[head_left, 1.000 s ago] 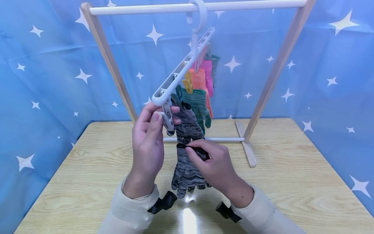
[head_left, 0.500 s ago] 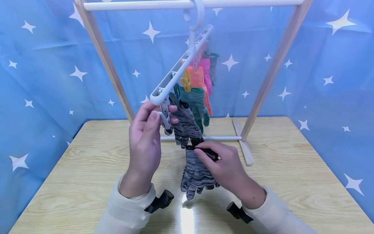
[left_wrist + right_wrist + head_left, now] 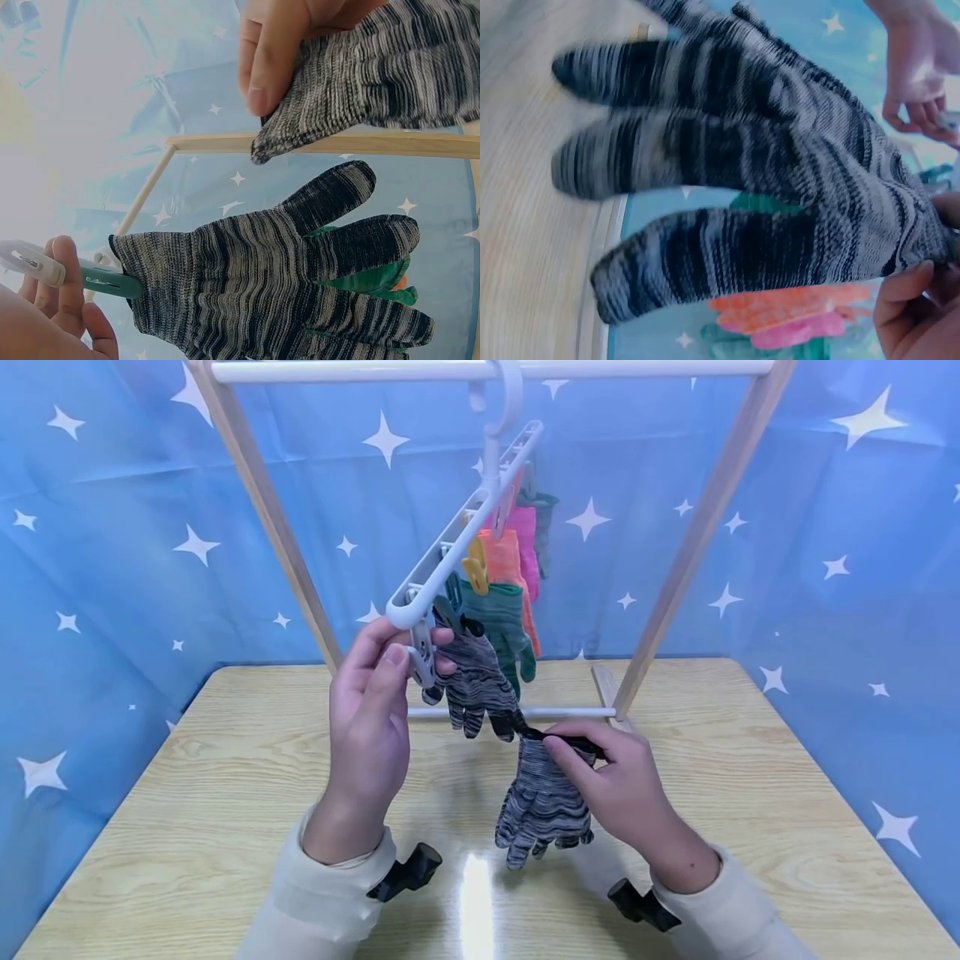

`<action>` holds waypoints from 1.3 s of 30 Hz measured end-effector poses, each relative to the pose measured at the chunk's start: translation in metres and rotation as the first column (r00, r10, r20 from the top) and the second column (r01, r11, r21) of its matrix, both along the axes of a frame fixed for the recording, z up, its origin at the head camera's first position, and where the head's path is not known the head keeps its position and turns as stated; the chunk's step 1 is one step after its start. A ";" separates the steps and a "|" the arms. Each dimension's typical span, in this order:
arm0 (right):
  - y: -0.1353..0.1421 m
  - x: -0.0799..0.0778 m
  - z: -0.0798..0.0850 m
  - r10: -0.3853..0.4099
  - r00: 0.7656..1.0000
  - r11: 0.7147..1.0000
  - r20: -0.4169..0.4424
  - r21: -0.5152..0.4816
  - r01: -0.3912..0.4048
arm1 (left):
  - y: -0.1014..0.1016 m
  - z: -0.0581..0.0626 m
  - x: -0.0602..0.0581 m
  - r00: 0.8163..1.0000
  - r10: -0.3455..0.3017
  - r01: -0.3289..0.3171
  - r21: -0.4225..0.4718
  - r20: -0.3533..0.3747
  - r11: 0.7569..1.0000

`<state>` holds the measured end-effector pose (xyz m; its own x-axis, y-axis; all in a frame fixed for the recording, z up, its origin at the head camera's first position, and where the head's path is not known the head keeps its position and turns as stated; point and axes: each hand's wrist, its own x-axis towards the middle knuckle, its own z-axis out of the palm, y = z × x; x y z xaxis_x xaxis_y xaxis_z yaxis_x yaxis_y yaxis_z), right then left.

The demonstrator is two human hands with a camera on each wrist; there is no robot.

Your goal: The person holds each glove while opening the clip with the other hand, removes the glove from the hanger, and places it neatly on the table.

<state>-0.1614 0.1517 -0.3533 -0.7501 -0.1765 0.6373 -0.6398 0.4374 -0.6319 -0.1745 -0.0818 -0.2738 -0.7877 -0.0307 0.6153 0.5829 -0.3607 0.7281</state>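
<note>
My left hand [image 3: 371, 718] holds a light grey clothespin [image 3: 422, 660] at the near end of the white hanger [image 3: 465, 539], its thumb on the outer arm. My right hand [image 3: 622, 785] pinches the black-edged cuff of a black-and-grey striped glove [image 3: 543, 802], which dangles fingers down over the table. A matching striped glove [image 3: 240, 277] hangs beside the left hand, clipped at its cuff by a dark green clothespin [image 3: 112, 282]. In the head view the held glove's cuff comes right to this hanging glove's fingertips. The held glove's spread fingers [image 3: 682, 154] fill the right wrist view.
Farther along the hanger hang a green glove [image 3: 498, 618], an orange one [image 3: 504, 553], a pink one [image 3: 528, 547] and a grey-green one [image 3: 546, 527]. A yellow clothespin [image 3: 476, 568] shows among them. The hanger hooks over a white rail [image 3: 637, 368] on a wooden-legged stand [image 3: 705, 527].
My right hand has moved right, carrying the striped glove away from beneath the hanging one. The left hand keeps its hold on the clothespin. The head view has shifted slightly.
</note>
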 end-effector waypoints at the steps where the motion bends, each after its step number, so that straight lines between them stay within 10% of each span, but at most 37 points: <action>1: 0.002 0.000 -0.001 -0.009 1.000 1.000 0.012 -0.004 0.009 | 0.000 0.000 0.000 1.000 -0.003 0.003 0.003 -0.001 1.000; 29: 0.026 -0.014 0.003 -0.118 0.978 0.993 0.170 -0.004 0.121 | -0.023 -0.005 -0.009 0.997 0.004 -0.006 -0.031 -0.073 0.999; 39: 0.024 -0.012 0.005 -0.102 0.983 0.995 0.154 0.000 0.103 | -0.059 -0.021 -0.017 0.952 0.306 -0.304 -0.099 0.001 0.947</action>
<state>-0.1738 0.1753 -0.3482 -0.8531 -0.0890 0.5141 -0.4868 0.4900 -0.7231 -0.1917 -0.1411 -0.2947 -0.7595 -0.2121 0.6149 0.6423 -0.0952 0.7605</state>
